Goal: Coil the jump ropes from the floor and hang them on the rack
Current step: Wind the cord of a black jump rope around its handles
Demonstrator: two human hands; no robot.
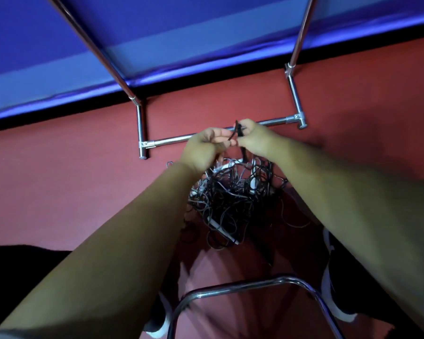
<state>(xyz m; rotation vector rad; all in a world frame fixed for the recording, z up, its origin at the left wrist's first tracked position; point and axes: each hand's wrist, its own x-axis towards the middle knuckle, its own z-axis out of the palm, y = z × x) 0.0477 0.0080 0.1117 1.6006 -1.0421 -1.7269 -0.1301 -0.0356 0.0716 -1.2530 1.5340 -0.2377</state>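
Black rope (233, 137) was pinched between our left hand (205, 149) and right hand (253, 140), fingers curled on it. We judged it mid-untangle, the pile (233, 199) just below; next it needed pulling free, then coiling for the rack (171, 140) beyond.

Blue padded wall (59, 45) across top, glossy along lower edge. Black strip (206, 78) at wall foot. Curved chrome tube (242, 286) bottom centre. Dark white-soled left shoe (157, 319) left of tube, right shoe (331, 289) right.
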